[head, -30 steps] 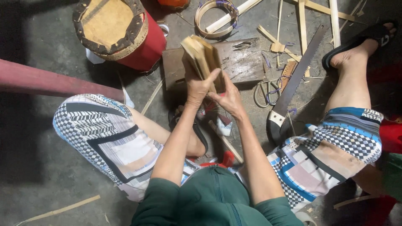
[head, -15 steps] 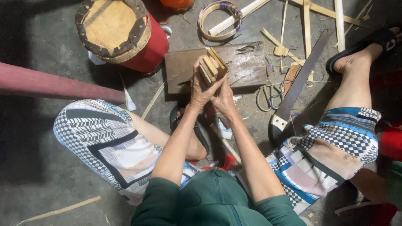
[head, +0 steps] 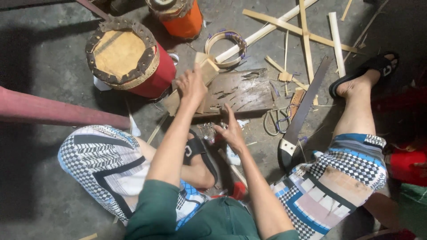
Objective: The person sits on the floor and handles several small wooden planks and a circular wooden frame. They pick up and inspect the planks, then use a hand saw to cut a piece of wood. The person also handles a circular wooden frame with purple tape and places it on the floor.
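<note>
I sit on the floor with my legs spread. My left hand [head: 192, 85] is stretched forward and grips a bundle of short bamboo slats [head: 207, 70], held over the left end of a dark, scarred wooden board [head: 242, 91]. My right hand [head: 229, 130] is lower, near the board's front edge, with fingers spread and nothing in it. It hovers over small scraps on the floor by my black sandal [head: 199, 153].
A red drum-like stool [head: 129, 58] stands left of the board, an orange container [head: 180, 18] behind it. A coiled bamboo ring [head: 224, 44], long bamboo strips [head: 307, 31], a long knife [head: 302, 111] and scissors [head: 272, 120] lie to the right. A reddish pole [head: 53, 111] crosses at left.
Both hands held the slat bundle together before. Now my right hand has let go and dropped toward the floor, while my left hand carries the bundle to the left.
</note>
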